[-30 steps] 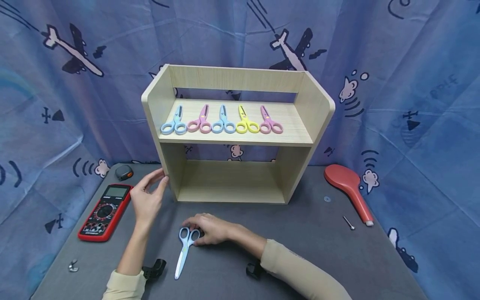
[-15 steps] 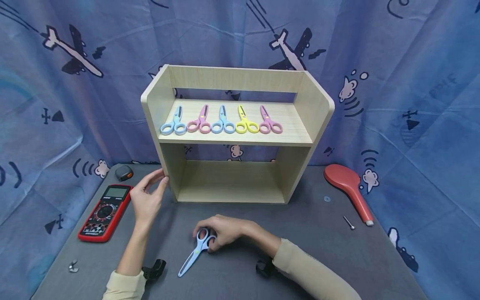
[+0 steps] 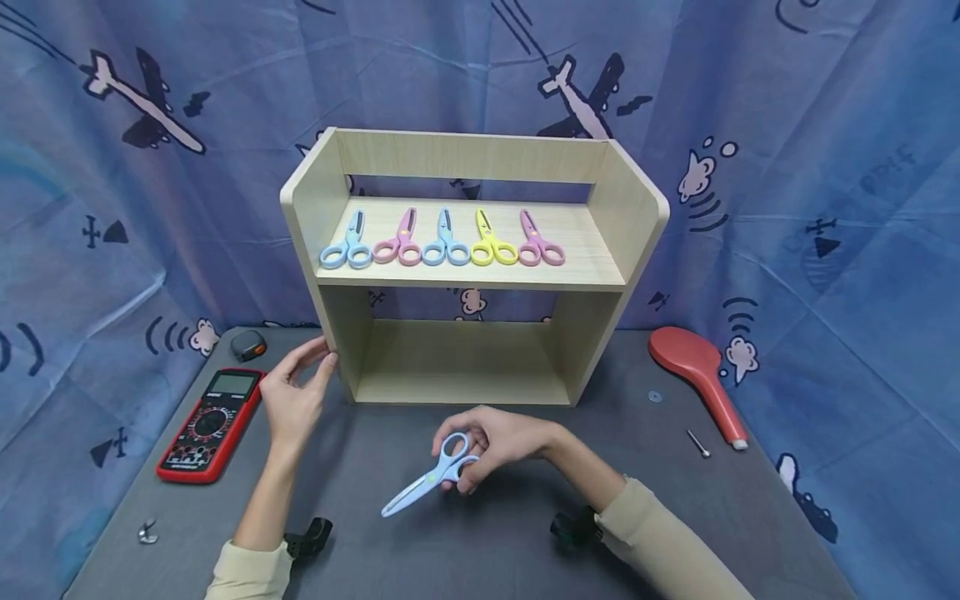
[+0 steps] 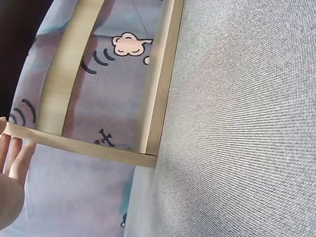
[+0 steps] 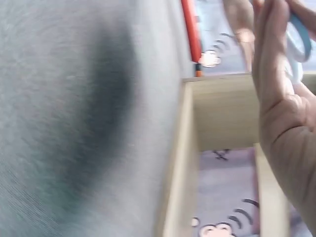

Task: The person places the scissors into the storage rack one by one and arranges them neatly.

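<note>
Head view is showing the most, while both wrist views are cutting things off: the left wrist view is catching only a sliver of the left hand (image 4: 12,163) at its edge, and the right wrist view is blurring badly, showing little more than a palm and a curve of light blue plastic.

Largest of all, the blue curtain (image 3: 787,167), printed with aeroplanes and clouds, is hanging in soft folds behind everything. The grey table (image 3: 637,500) is looking like a coarse woven fabric up close. On it the pale wooden shelf unit (image 3: 472,158) is standing, boxy with rounded upper corners; through its open back the curtain is showing. Five small plastic scissors (image 3: 444,242) are lying in a row on its upper board, handles forward, in blue, pink, blue, yellow and pink.

The left hand (image 3: 294,396) is resting against the unit's lower left corner, fingers straight and relaxed, gripping nothing.

The right hand (image 3: 498,442) is holding the light blue scissors (image 3: 431,479) in front of the unit, fingers curling round the ring handles, blades closed and pointing down-left; whether the tip is touching the table cannot be told.

A red paddle-shaped object (image 3: 697,375) is lying at the right, and a red-cased multimeter (image 3: 212,423) at the left.
</note>
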{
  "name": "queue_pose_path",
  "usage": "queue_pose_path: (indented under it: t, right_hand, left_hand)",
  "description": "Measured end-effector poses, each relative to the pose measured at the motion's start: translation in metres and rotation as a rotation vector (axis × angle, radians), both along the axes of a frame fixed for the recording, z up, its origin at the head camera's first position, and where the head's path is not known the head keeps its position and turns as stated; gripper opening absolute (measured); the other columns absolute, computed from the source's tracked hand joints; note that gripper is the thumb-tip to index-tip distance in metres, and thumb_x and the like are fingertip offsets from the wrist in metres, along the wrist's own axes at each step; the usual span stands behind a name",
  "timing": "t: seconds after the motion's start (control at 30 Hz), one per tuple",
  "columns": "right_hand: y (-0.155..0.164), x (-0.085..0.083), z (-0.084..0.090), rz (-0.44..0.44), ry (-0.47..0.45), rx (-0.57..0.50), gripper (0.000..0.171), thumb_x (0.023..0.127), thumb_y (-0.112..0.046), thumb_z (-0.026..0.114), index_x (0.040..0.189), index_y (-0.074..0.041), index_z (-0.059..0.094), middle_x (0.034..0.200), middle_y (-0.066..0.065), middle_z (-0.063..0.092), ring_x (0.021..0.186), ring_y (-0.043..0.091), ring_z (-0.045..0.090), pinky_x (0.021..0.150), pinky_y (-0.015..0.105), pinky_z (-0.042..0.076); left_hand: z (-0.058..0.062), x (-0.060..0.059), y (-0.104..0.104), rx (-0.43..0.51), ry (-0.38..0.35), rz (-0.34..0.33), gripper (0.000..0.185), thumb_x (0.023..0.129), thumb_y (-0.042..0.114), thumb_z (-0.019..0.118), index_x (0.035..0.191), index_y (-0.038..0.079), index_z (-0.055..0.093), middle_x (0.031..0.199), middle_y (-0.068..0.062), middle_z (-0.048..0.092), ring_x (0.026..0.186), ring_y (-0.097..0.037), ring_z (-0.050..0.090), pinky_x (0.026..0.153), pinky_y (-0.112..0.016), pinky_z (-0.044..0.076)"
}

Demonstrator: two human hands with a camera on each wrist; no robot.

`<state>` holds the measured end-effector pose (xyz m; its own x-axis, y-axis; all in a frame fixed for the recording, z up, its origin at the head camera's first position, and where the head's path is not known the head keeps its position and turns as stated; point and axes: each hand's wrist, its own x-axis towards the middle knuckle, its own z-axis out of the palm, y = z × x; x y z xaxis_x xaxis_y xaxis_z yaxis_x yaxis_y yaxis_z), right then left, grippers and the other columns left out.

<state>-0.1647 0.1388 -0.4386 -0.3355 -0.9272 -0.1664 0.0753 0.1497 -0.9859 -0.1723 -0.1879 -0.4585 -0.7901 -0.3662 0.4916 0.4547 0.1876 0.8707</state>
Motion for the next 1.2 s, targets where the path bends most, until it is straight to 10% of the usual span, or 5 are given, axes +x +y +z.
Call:
queue_pose_path:
  t: [0.2,0.57,0.93,1.2]
  right_hand:
    - [0.020,0.009,0.040,-0.221,-0.047,-0.163,0.059,0.093,0.004,0.081,0.145,0.005,0.054,0.114,0.010,0.083,0.103,0.016,0.080,0.090,0.030,0.069]
    - [0.051,0.016,0.107,-0.418,0.164,-0.226,0.037,0.100,0.008,0.068,0.133,-0.006,0.057,0.114,0.011,0.082,0.099,0.018,0.082,0.093,0.038,0.069]
    - [0.046,0.002,0.082,-0.445,0.214,-0.074,0.026,0.108,-0.007,0.066,0.119,0.016,0.065,0.105,0.022,0.081,0.093,0.021,0.084,0.088,0.045,0.069]
    - [0.042,0.003,0.079,-0.507,0.333,-0.046,0.028,0.112,-0.017,0.062,0.116,0.009,0.068,0.108,0.034,0.078,0.094,0.031,0.084,0.085,0.044,0.071]
  left_hand:
    - [0.000,-0.001,0.000,0.024,0.002,-0.005,0.030,0.094,-0.004,0.081,0.124,0.000,0.080,0.118,-0.031,0.077,0.100,0.002,0.077,0.087,-0.014,0.064]
    - [0.000,0.000,0.001,0.005,-0.010,0.001,0.030,0.095,-0.003,0.080,0.125,0.000,0.079,0.120,-0.031,0.077,0.101,0.004,0.075,0.088,-0.013,0.063]
    - [0.000,-0.002,0.001,0.008,-0.006,-0.001,0.030,0.094,-0.003,0.081,0.124,0.001,0.079,0.119,-0.031,0.077,0.100,0.003,0.076,0.086,-0.014,0.063]
    - [0.000,-0.002,0.001,0.019,0.006,0.005,0.030,0.094,-0.004,0.081,0.123,-0.001,0.080,0.115,-0.026,0.079,0.099,0.002,0.077,0.085,-0.013,0.064]
